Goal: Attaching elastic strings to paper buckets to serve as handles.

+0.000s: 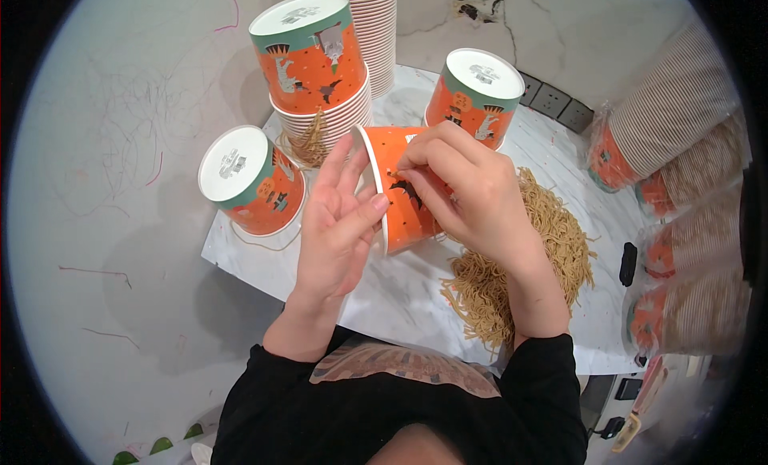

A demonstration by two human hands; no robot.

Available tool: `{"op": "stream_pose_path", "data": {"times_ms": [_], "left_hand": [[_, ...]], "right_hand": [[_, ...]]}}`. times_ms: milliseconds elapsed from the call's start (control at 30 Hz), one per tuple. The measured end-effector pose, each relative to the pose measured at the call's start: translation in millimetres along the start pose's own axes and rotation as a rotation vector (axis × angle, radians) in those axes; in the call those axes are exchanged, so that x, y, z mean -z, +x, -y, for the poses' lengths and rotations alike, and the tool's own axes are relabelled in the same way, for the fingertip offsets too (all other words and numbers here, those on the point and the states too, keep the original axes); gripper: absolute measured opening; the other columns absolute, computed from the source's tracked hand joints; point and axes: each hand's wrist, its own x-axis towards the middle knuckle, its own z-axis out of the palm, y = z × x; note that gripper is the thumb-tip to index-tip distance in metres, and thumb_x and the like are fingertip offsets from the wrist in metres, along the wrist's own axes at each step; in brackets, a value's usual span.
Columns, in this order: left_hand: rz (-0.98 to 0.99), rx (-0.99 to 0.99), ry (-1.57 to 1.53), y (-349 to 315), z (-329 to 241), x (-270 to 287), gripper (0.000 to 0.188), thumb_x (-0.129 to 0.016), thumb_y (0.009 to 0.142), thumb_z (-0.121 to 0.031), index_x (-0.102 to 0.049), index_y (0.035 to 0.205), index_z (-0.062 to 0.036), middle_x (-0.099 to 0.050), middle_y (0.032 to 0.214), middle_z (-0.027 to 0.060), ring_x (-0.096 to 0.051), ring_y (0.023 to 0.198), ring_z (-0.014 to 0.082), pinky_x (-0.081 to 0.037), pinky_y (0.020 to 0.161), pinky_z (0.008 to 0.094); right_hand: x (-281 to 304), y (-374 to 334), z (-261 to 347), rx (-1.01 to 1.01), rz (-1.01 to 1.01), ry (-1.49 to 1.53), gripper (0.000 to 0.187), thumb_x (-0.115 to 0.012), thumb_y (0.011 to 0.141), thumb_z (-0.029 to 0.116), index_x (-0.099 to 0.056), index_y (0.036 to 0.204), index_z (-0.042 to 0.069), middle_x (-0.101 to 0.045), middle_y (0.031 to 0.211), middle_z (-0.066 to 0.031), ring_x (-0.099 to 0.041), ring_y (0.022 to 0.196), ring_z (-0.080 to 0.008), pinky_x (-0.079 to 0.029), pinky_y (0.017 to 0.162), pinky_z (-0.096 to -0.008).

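Observation:
An orange paper bucket (404, 213) with a bat print lies tilted on its side in front of me, its white rim facing left. My left hand (336, 217) holds it at that rim, thumb against the edge and the other fingers partly hidden at the mouth. Against the printed wall, my right hand (472, 185) is closed in a pinch, and whatever sits between its fingertips is too small to make out. Under my right forearm spreads a heap of tan cords (560, 241). A bit of cord shows below the bucket.
Upside-down buckets stand at the left (252, 181) and far right (480, 89). Behind is a nested stack (308, 57) with cords hanging at its side, and a taller stack (376, 33) beyond. Bagged bucket stacks (664, 105) line the right. Wall sockets (550, 99) sit behind the marble-patterned table (384, 305).

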Motion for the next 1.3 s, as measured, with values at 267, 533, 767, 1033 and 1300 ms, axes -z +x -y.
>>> {"op": "stream_pose_path", "data": {"times_ms": [267,533,767,1033,1300], "left_hand": [[0.049,0.01,-0.081,1.8,2.0,2.1,0.081,-0.055,0.092,0.011,-0.011,0.159,0.0017,-0.025,0.161,0.0186,-0.05,0.135,0.0273,-0.046,0.11,0.0387],[-0.025,0.088,-0.133,3.6,6.2,6.9,0.05,-0.052,0.101,-0.001,-0.037,0.148,0.0078,-0.05,0.144,0.0173,-0.056,0.13,0.0212,-0.048,0.109,0.0343],[-0.014,0.102,-0.152,3.9,20.1,17.3,0.033,-0.055,0.103,-0.006,-0.056,0.132,0.0091,-0.064,0.128,0.0136,-0.064,0.118,0.0186,-0.052,0.105,0.0323],[-0.102,0.03,-0.017,0.8,31.9,23.4,0.024,-0.058,0.101,-0.003,-0.065,0.12,0.0105,-0.044,0.151,0.017,-0.059,0.125,0.0204,-0.051,0.105,0.0332],[-0.038,-0.14,0.174,2.3,36.8,25.9,0.018,-0.066,0.095,-0.001,-0.07,0.11,0.008,-0.038,0.153,0.021,-0.05,0.136,0.0245,-0.045,0.111,0.0399]], "right_hand": [[-2.4,-0.6,-0.9,0.011,-0.007,-0.019,0.012,-0.071,0.084,0.007,-0.061,0.089,0.006,-0.06,0.088,-0.0067,-0.065,0.072,-0.0268,-0.052,0.06,-0.0367],[-3.7,-1.4,-1.9,0.032,0.007,-0.046,0.013,-0.072,0.081,0.007,-0.062,0.089,0.005,-0.061,0.088,-0.0069,-0.064,0.074,-0.027,-0.052,0.063,-0.0368],[-4.5,-1.5,-0.7,0.01,0.022,0.004,0.012,-0.073,0.081,0.008,-0.064,0.089,0.006,-0.061,0.087,-0.007,-0.065,0.075,-0.0268,-0.052,0.064,-0.0362],[-8.3,-2.3,-0.4,-0.025,0.046,0.079,0.01,-0.072,0.082,0.009,-0.064,0.089,0.005,-0.062,0.088,-0.0065,-0.065,0.074,-0.0267,-0.052,0.063,-0.036],[-4.6,-2.6,0.2,-0.094,0.076,0.147,0.008,-0.071,0.083,0.007,-0.065,0.089,0.005,-0.063,0.087,-0.0077,-0.066,0.074,-0.0286,-0.053,0.064,-0.0364]]}}
